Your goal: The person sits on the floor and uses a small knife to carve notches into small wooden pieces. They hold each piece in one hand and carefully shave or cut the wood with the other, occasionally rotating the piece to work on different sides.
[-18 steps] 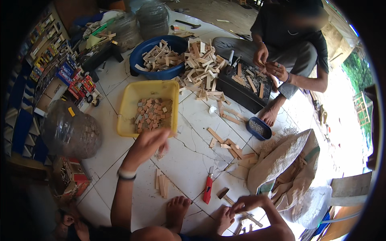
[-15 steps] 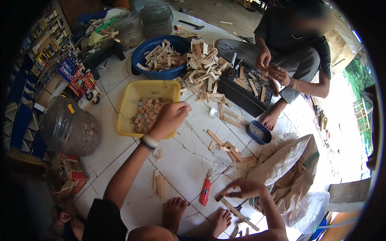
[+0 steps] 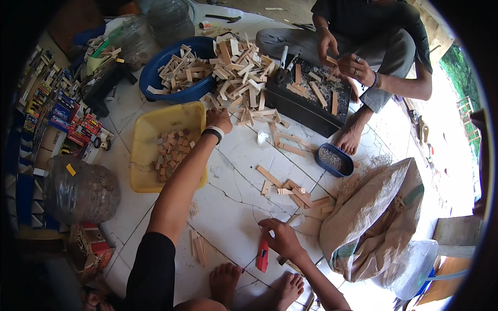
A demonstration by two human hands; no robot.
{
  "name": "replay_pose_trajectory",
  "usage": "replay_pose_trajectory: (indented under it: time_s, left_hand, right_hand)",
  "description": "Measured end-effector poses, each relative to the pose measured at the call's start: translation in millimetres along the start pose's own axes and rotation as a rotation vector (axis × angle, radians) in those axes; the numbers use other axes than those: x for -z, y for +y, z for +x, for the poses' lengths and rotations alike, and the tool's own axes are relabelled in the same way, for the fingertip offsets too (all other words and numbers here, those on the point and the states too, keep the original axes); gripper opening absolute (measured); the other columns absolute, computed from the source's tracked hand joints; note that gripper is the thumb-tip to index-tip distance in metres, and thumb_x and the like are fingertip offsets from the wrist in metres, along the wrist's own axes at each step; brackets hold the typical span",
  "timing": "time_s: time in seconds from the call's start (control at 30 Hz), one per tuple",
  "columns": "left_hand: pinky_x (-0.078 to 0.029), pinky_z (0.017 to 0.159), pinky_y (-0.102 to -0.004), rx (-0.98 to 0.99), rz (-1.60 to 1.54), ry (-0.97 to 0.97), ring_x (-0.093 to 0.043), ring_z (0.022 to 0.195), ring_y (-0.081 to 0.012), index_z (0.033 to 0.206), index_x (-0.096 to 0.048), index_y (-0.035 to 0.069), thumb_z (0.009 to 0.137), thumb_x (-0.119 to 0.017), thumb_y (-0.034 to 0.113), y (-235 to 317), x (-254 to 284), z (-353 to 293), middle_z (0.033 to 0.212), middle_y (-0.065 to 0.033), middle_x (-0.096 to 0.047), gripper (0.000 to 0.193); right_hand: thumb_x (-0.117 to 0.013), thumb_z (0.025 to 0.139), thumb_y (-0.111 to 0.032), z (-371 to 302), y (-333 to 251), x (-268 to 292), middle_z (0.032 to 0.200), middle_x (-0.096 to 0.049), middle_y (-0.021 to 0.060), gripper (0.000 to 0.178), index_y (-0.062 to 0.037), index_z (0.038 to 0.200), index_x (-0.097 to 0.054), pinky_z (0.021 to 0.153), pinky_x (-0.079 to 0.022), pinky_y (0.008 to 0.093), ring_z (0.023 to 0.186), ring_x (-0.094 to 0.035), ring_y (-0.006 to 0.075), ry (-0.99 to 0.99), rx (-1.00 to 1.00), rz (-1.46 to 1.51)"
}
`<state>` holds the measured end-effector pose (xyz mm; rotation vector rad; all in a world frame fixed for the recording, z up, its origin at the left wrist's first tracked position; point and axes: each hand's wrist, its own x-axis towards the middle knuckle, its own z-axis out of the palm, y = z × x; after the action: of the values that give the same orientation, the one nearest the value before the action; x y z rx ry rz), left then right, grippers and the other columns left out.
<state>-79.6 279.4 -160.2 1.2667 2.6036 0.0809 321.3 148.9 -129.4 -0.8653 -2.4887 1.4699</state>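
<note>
My left hand (image 3: 220,121), with a white wristband behind it, reaches past the right rim of a yellow tub (image 3: 138,147) to the near edge of a pile of wood strips (image 3: 252,72). Its fingers are curled in; what they hold, if anything, is hidden. Inside the tub lie several small wooden blocks (image 3: 174,150). My right hand (image 3: 282,239) hangs with bent, parted fingers over the upper end of a red utility knife (image 3: 263,257), covering its blade. The knife lies on the tiles between my feet. Thin wood strips (image 3: 197,249) lie to its left.
Across from me a person (image 3: 358,65) handles a small wood piece above a black box (image 3: 298,111). A blue basin (image 3: 150,96) of strips stands behind the tub. To the right are a small blue dish (image 3: 334,167) and an open woven sack (image 3: 353,223). Toy boxes line the left.
My left hand has moved from above the tub to the strip pile's edge. My right hand has swung left over the knife, its fingers bending down. The view has shifted slightly.
</note>
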Motion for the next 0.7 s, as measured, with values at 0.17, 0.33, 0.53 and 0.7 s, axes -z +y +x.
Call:
replay_pose_trajectory:
  time_s: [0.17,0.33,0.53,0.7]
  left_hand:
    - [-0.051,0.099,-0.0505,-0.2,-0.055,0.221,-0.06,0.115,-0.0455,0.119,-0.067,0.003,0.087,-0.07,0.009,-10.7,-4.9,-33.2,0.122,-0.026,-0.064,0.033]
    - [-0.052,0.093,-0.053,-0.279,-0.099,0.164,-0.061,0.112,-0.0452,0.116,-0.067,0.003,0.084,-0.077,0.013,-15.0,-12.2,-73.1,0.118,-0.0239,-0.064,0.035]
    - [-0.048,0.101,-0.051,-0.34,-0.014,0.209,-0.056,0.121,-0.0408,0.115,-0.067,0.0,0.085,-0.078,0.015,-19.2,-16.8,-91.4,0.129,-0.0237,-0.058,0.035]
    - [-0.048,0.101,-0.0504,-0.245,-0.064,0.114,-0.056,0.118,-0.0436,0.113,-0.066,-0.003,0.084,-0.076,0.01,-14.6,-9.8,-78.6,0.126,-0.0262,-0.057,0.034]
  right_hand:
    - [-0.067,0.093,-0.004,-10.1,-0.5,-24.2,0.108,-0.075,0.0166,0.024,-0.0025,0.117,-0.07,0.084,-0.059,0.0405,0.096,-0.074,0.0357,-0.064,-0.064,0.075]
    - [-0.065,0.097,-0.009,-20.2,-7.8,-51.0,0.111,-0.074,0.0186,0.022,-0.0014,0.116,-0.072,0.086,-0.059,0.0417,0.096,-0.074,0.0349,-0.148,-0.03,0.177]
    - [-0.066,0.097,-0.008,-25.6,-16.4,-50.3,0.109,-0.076,0.0165,0.023,-0.0017,0.118,-0.072,0.085,-0.059,0.0403,0.094,-0.075,0.0319,-0.135,0.018,0.282]
    - [-0.065,0.098,-0.01,-30.8,-16.4,-49.3,0.107,-0.077,0.016,0.023,-0.0028,0.119,-0.072,0.086,-0.059,0.0404,0.093,-0.076,0.0308,-0.141,0.001,0.252]
